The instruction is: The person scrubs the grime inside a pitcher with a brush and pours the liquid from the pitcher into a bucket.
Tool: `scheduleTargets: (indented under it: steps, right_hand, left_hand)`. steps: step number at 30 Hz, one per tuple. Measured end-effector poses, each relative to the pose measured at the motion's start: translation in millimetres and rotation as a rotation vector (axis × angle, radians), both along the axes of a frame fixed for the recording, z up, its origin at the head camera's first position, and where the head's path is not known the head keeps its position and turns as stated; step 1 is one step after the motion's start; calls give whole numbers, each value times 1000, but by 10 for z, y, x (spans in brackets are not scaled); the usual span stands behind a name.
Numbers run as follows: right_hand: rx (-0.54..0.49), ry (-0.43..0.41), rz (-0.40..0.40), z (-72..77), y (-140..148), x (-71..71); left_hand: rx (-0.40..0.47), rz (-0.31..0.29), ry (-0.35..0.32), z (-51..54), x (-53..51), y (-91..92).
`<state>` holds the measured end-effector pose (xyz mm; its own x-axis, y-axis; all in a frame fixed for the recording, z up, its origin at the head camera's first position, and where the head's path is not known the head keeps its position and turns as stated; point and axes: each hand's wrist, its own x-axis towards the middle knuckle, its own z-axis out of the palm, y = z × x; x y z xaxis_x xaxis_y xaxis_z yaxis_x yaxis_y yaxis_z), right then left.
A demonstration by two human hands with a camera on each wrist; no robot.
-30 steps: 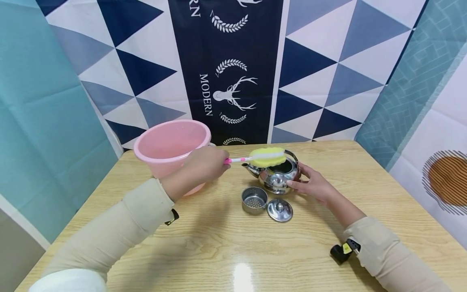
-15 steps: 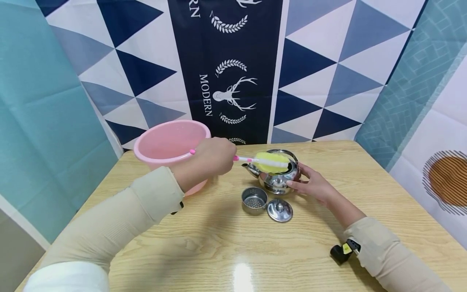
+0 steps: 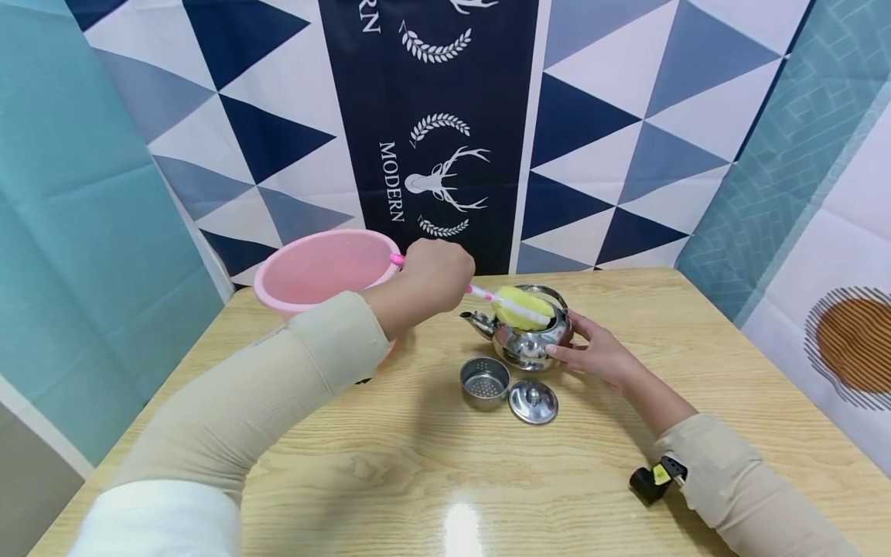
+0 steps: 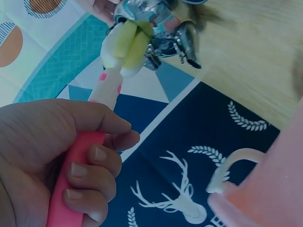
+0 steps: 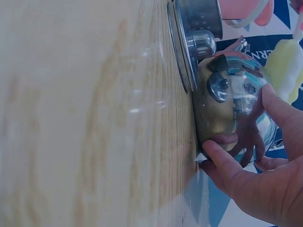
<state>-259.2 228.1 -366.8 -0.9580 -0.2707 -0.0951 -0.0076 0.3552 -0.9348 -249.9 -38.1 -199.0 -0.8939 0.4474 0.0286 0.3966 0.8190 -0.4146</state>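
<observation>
Mirror-bright metal and soft sponge over glossy wood grain.
The teapot (image 3: 524,354) is polished metal, smooth enough to reflect the fingers; the lid (image 3: 534,402) shines likewise, while the perforated metal strainer (image 3: 485,401) looks duller. The brush has a rough, spongy head (image 3: 515,308) and a smooth plastic-looking handle (image 4: 65,215). The basin (image 3: 323,271) looks like smooth plastic, the counter (image 3: 592,464) has a glossy wood-grain surface, and the sleeves (image 3: 271,394) are matt cloth.
</observation>
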Motion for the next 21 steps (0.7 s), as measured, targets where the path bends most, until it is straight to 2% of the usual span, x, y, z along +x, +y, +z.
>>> scheduleTargets:
  steps: [6, 11, 15, 21]
  right_hand:
    - [11, -2, -6, 11, 3, 4]
    - [1, 0, -12, 5, 12, 6]
    - [-3, 2, -13, -5, 21, 5]
    - [-8, 8, -10, -3, 38, 5]
  left_hand:
    - [-74, 17, 5, 125, -61, 224]
    - [-117, 101, -29, 189, -123, 427]
    - [-137, 171, -59, 173, -168, 575]
    - [-112, 271, -124, 103, -242, 734]
